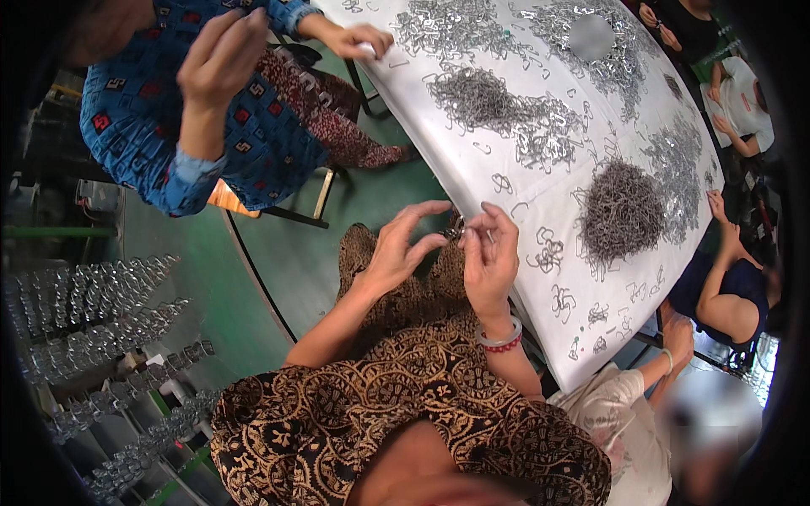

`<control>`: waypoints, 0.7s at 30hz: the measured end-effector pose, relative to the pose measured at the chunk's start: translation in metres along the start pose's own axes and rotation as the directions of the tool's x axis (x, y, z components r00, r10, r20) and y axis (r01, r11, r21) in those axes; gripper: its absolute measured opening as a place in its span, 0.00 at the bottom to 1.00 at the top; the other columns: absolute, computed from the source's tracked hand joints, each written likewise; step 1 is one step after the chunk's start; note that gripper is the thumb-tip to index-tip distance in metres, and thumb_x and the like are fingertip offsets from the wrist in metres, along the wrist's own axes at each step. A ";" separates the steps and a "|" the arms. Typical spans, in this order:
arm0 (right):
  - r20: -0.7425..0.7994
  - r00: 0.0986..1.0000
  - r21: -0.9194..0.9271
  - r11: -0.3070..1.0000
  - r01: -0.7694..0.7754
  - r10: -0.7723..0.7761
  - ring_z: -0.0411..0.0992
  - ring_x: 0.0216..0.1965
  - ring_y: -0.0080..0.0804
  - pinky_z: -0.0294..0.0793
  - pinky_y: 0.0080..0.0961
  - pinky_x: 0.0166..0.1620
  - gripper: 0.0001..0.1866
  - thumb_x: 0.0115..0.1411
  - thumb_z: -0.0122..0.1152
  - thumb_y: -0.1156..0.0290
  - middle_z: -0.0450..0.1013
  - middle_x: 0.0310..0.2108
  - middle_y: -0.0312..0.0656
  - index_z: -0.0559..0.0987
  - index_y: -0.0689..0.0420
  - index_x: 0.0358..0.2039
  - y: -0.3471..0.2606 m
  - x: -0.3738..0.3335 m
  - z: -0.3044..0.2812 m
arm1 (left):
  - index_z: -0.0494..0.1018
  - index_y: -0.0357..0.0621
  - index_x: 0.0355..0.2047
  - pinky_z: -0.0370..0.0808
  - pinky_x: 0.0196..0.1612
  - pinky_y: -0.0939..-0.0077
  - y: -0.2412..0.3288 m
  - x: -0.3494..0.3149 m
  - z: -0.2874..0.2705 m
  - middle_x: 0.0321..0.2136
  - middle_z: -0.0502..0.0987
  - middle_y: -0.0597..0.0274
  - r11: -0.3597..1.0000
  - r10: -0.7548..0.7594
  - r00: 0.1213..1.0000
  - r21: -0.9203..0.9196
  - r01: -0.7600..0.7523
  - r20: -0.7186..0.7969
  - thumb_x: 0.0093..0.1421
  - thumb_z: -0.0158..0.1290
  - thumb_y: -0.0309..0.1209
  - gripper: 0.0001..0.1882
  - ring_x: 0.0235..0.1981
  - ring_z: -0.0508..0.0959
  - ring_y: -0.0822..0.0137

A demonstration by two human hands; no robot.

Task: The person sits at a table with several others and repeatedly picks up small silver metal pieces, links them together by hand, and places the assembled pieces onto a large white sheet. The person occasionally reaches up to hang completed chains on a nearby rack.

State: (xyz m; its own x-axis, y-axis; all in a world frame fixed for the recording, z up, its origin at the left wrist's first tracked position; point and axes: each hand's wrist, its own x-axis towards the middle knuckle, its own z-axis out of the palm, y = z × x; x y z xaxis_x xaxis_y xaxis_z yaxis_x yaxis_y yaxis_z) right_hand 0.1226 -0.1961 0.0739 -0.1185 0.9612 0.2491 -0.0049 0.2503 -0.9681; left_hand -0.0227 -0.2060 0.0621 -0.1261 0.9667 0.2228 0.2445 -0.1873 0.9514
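1. A workroom with a green floor [274, 244] surrounds a white-covered counter [553, 346]; racks of shiny metal parts [93, 295] stand off to the left.
2. On the counter lie heaps of wire hooks: a dense dark heap [623, 212], a looser silver spread [679, 173] beside it, and a grey heap [474, 97] farther up. Small clusters of hooks [548, 251] sit nearer the edge.
3. A co-worker in a blue patterned top [139, 135] sits at the left, one hand [361, 40] at the counter's edge.
4. The small bent-metal piece [456, 231] is just off the counter's near edge, above the wearer's lap, between the two hands. Its exact shape is too small and blurred to tell.
5. The right hand [491, 257], with a pale bangle and red beads at the wrist, appears to have its grip pinched on the piece between thumb and forefinger.
6. The left hand [396, 246] has its grip spread, thumb and forefinger well apart, the thumb tip close beside the piece.
7. The piece should be very light and stiff, unlikely to break, but smooth enough to slip or spin in a loose pinch.
8. A fingertip hold on one end or the outer bend seems best, leaving the other end free for the opposite hand.
9. Hooks in the heaps probably snag one another, so lifting one by an exposed curve at the heap's fringe should be easier than pulling from the middle.
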 end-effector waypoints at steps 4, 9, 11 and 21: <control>0.004 0.997 -0.199 0.977 0.079 -0.080 0.70 0.30 0.26 0.73 0.23 0.36 0.22 0.59 0.55 0.87 0.72 0.34 0.42 0.67 0.64 0.53 0.007 0.007 -0.005 | 0.79 0.39 0.37 0.73 0.41 0.67 -0.035 0.061 -0.002 0.34 0.77 0.54 0.969 0.051 0.998 0.240 -0.060 0.045 0.54 0.61 0.26 0.10 0.38 0.76 0.55; 0.001 0.998 -0.212 0.975 0.063 -0.064 0.70 0.31 0.33 0.72 0.28 0.38 0.25 0.54 0.59 0.87 0.73 0.31 0.42 0.69 0.62 0.52 0.005 0.009 -0.008 | 0.81 0.40 0.30 0.74 0.40 0.60 -0.077 0.145 0.032 0.30 0.77 0.51 0.753 0.034 0.995 0.652 -0.088 0.095 0.53 0.62 0.35 0.11 0.36 0.77 0.52; 0.016 0.999 -0.193 0.980 0.054 -0.052 0.70 0.32 0.33 0.72 0.29 0.39 0.25 0.53 0.60 0.87 0.74 0.31 0.42 0.69 0.62 0.52 0.004 0.010 -0.012 | 0.81 0.40 0.28 0.76 0.38 0.58 -0.089 0.159 0.046 0.29 0.78 0.50 0.617 0.051 0.987 0.772 -0.153 0.154 0.53 0.61 0.36 0.11 0.35 0.78 0.51; -0.004 0.981 -0.242 0.952 0.188 -0.195 0.69 0.31 0.30 0.71 0.24 0.38 0.23 0.53 0.58 0.89 0.72 0.33 0.41 0.71 0.62 0.50 -0.003 -0.002 -0.028 | 0.70 0.33 0.34 0.71 0.39 0.51 -0.111 0.155 0.048 0.33 0.74 0.42 0.736 0.088 0.993 0.667 -0.118 0.078 0.60 0.49 0.25 0.06 0.36 0.74 0.40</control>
State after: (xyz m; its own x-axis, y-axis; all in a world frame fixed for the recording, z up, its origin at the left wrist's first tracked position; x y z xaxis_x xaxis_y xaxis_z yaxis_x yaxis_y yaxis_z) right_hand 0.1501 -0.1952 0.0770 -0.1115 0.8945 0.4330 0.2133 0.4471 -0.8687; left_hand -0.0233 -0.0266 -0.0196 -0.0287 0.9570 0.2885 0.8361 -0.1352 0.5316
